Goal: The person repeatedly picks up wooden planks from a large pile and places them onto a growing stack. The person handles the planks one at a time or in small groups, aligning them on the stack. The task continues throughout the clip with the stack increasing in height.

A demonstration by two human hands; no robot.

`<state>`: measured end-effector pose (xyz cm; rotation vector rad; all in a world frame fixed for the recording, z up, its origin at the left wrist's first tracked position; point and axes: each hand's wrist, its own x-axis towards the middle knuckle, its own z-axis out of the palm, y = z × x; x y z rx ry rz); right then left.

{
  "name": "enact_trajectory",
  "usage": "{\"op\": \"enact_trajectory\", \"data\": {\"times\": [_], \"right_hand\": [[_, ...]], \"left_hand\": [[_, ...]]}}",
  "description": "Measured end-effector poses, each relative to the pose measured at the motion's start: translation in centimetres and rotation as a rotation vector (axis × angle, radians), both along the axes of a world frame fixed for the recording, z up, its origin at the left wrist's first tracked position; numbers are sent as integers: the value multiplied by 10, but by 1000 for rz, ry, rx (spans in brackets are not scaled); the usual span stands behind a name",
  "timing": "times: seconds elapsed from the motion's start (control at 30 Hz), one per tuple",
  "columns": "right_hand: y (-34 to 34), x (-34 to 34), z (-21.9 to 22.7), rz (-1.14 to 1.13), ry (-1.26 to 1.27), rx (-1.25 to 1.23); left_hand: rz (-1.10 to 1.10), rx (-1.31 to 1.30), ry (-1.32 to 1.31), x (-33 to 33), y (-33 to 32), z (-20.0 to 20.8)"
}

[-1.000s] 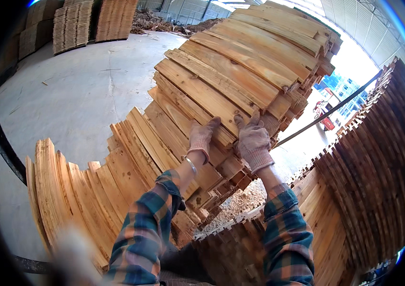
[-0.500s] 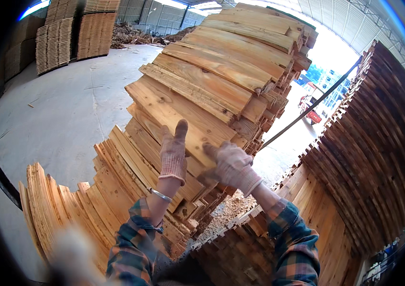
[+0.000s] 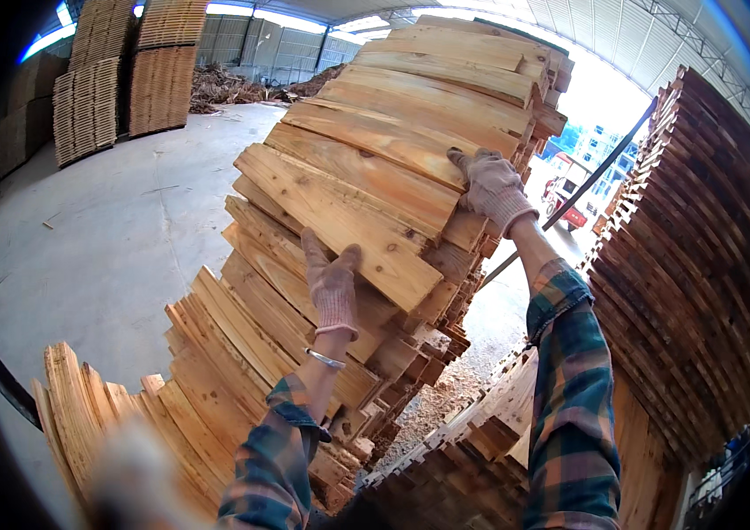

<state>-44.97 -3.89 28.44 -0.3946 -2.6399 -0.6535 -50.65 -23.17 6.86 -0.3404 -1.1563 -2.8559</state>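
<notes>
A tall stack of light wooden boards fills the middle, its boards overlapping in tilted rows. My left hand, in a pale knitted glove, lies against the near edge of a loose knotty plank; its thumb and fingers are spread. That plank rests slanted on the other boards. Farther up, my right hand, gloved too, is closed over the right end of a wooden board. Some of its fingers are hidden behind the board's end.
Curved rows of boards continue at the lower left. A dark wood stack rises on the right, beside a slanting pole. Wood chips lie between stacks. Tall stacks stand far left; a red vehicle is outside.
My right hand has left the near plank's right end and moved up and away to a farther board. My left hand has shifted slightly down and right, still at the plank's edge.
</notes>
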Motion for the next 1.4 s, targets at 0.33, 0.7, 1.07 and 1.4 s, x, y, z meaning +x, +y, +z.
{"op": "enact_trajectory", "data": {"times": [0.33, 0.7, 1.07, 1.4], "right_hand": [[-110, 83, -75, 69, -147, -65], [-79, -11, -63, 204, -36, -218], [-29, 41, -45, 331, -42, -1203], [-123, 139, -104, 349, -202, -731]], "left_hand": [[-13, -258, -245, -6, -8, 16], [-58, -3, -134, -22, -16, 11], [-309, -75, -104, 9, -21, 29], [-263, 162, -204, 57, -75, -69]]}}
